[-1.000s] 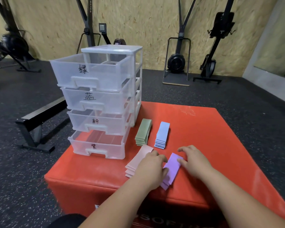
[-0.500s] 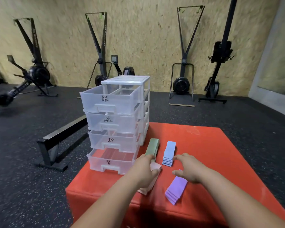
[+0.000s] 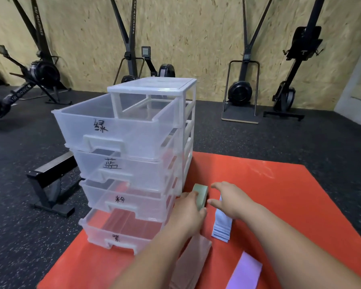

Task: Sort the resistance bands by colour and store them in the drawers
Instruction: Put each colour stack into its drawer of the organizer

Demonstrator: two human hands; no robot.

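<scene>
1. the sage-green stack of flat rubber bands point(image 3: 201, 195) is grasped at its near end by the left hand point(image 3: 188, 213), with fingers curled over it. it lies on the red padded box point(image 3: 269, 184), just beside the clear plastic four-drawer tower point(image 3: 146, 155). whether it is lifted clear of the box cannot be told.
2. the right hand point(image 3: 231, 202) is kept loose with fingers spread and nothing in it. it is just right of the grip, above the far end of the pale-blue stack of bands point(image 3: 221, 226).
3. the stack should be pinched through its whole thickness, so that no lower band is left behind or fanned out. the free end is best steadied by the right hand.
4. it should be carried level, up and to the left of the grip, to the pulled-out top drawer marked 绿 point(image 3: 117, 126), and laid along the drawer's depth.
5. the translucent pink stack of bands point(image 3: 194, 261), directly behind the grip under the left forearm, could be dragged. the lilac stack of bands point(image 3: 245, 274), behind and right, is less exposed.
6. the green stack's long axis runs away from the grip toward the far wall, roughly parallel to the tower's side. its free end points away from the person.
</scene>
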